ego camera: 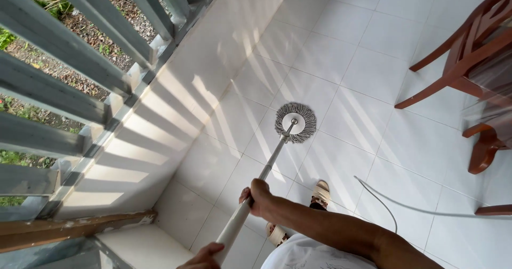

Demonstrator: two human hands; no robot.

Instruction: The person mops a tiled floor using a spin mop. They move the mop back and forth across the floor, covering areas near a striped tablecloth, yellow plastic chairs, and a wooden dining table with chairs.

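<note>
White tiled floor, striped with sunlight.
Resting on it: round grey mop head, thin white cable, red-brown wooden chair legs, sandalled feet.

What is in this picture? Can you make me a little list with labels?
place: white tiled floor beside a grey railing
right hand: grips the mop handle, higher up the pole
left hand: grips the handle's lower end
mop head: round, grey strings, flat on the tiles
feet: sandals
nearby: wooden chair, thin white cable
</note>
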